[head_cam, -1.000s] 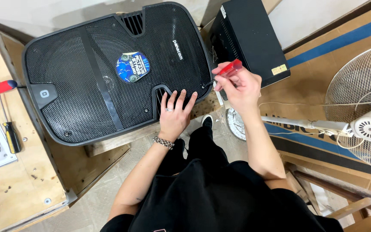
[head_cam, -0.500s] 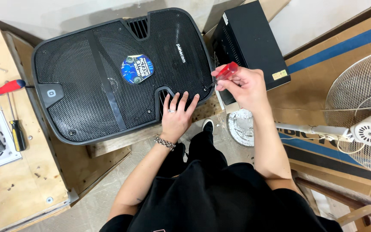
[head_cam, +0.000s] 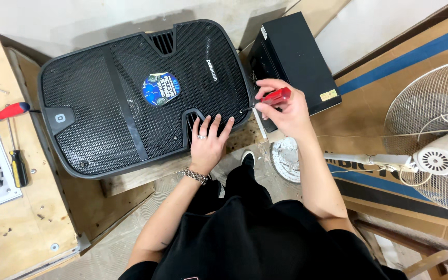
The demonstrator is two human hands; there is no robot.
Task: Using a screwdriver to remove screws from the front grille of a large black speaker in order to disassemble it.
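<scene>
The right hand (head_cam: 286, 111) is closed around a red-handled screwdriver (head_cam: 270, 98), whose tip now meets the rim of the big black speaker (head_cam: 130, 98) at about four o'clock on its grille; a second ago the tool was held clear of the rim, so the driving work looks begun. The left hand (head_cam: 208, 145) lies flat and open, holding nothing, on the speaker's lower edge as before. The speaker sits more centrally in view now, with the black box (head_cam: 296, 57) at its three o'clock.
</scene>
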